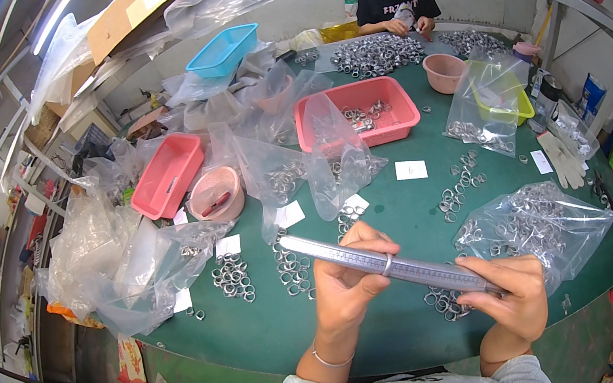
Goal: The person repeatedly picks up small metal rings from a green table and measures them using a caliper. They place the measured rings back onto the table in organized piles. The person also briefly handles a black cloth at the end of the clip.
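Note:
A long grey tapered ring mandrel [432, 274] with scale marks slants across in front of me, its narrow end up and to the left. My right hand [516, 290] is closed round its thick end, thumb below and fingers above. Around the mandrel's middle sits a silver-coloured ring [388, 264]. My left hand [345, 285] pinches this ring between thumb and fingers. Beneath and beside the mandrel, small piles of similar rings [233, 277] lie on the green table [267, 350], several beside white paper cards [410, 169].
A clear bag of rings [541, 226] lies to the right. Farther back stand pink trays [169, 175], a pink basket [216, 195], a blue tray [223, 52] and a yellow-green basket [502, 98]. Across the table, a person [397, 5] in black handles something by a large ring heap [375, 55].

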The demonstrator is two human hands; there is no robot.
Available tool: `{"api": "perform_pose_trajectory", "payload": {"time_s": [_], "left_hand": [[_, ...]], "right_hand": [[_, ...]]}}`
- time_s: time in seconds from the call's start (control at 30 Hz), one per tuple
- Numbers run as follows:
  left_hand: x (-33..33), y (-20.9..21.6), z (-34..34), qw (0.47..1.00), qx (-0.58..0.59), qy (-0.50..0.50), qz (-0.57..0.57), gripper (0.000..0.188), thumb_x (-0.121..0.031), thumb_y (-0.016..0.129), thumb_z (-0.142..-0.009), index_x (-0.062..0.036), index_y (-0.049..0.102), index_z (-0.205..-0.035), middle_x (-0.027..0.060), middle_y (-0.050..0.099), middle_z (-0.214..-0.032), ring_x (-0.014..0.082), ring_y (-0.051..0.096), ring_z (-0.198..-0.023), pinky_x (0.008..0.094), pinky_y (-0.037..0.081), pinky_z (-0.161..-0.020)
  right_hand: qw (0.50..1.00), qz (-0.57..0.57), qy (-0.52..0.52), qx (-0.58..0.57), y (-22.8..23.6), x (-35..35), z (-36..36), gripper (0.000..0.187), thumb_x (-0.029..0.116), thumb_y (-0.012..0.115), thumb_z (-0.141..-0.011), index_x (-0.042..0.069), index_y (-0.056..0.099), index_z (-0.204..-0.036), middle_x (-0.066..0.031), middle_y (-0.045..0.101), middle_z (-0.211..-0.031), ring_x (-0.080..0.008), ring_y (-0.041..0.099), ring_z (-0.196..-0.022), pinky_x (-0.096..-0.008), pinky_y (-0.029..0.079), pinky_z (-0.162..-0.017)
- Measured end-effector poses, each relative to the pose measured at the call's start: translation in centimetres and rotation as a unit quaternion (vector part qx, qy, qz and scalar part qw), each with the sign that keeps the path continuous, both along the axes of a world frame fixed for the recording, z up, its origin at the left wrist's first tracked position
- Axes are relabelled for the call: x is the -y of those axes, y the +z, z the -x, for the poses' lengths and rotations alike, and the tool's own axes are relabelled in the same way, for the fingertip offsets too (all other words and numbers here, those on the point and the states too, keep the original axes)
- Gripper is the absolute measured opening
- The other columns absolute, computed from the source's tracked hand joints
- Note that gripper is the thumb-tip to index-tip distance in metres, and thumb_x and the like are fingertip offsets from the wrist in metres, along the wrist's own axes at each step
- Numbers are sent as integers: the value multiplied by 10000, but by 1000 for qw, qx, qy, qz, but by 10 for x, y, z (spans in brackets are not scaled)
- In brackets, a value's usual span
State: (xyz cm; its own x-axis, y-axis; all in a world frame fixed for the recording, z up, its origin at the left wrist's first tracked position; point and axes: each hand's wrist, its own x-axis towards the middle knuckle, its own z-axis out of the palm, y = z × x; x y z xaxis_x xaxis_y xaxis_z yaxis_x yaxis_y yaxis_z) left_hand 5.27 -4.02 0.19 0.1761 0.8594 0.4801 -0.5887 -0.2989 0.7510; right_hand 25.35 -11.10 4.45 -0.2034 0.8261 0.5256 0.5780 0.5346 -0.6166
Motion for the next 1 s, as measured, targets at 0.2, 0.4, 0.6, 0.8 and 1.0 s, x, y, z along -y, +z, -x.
{"api": "perform_pose_trajectory", "payload": {"time_s": [0.2,0.4,0.6,0.8,1.0], "left_hand": [[1,1,-2,1000,-6,17,-7,385,-260,762,-704,37,635,-915,66,461,-794,218,519,-732,304,400,-608],[4,-2,-1,1000,-3,29,-1,383,-247,743,-733,44,639,-958,70,514,-869,177,501,-835,292,405,-744],[6,-1,0,1000,-5,7,15,358,-221,715,-766,53,623,-977,75,523,-893,159,494,-840,278,400,-746],[7,-3,-1,1000,-4,27,9,324,-186,692,-789,55,615,-990,69,523,-906,145,487,-835,265,396,-736],[4,3,4,1000,-11,-14,23,342,-186,714,-763,49,620,-994,61,514,-882,143,482,-834,264,393,-737]], "right_hand": [[1000,0,-7,-4,0,-1,1,450,124,787,-565,-47,645,-957,-89,571,-563,-157,510,-429,-250,367,-429],[999,-38,-25,21,-1,-2,3,463,164,791,-550,-22,657,-951,-71,520,-532,-159,470,-415,-260,331,-420],[995,-66,-58,51,-2,0,8,451,208,778,-551,-1,667,-936,-56,471,-505,-177,455,-409,-277,324,-427],[985,-102,-103,93,-4,2,12,456,256,763,-539,28,679,-925,-41,458,-501,-184,448,-417,-287,319,-443],[984,-109,-103,91,-2,0,12,440,244,768,-539,28,678,-911,-39,460,-499,-177,449,-410,-284,316,-431]]}}
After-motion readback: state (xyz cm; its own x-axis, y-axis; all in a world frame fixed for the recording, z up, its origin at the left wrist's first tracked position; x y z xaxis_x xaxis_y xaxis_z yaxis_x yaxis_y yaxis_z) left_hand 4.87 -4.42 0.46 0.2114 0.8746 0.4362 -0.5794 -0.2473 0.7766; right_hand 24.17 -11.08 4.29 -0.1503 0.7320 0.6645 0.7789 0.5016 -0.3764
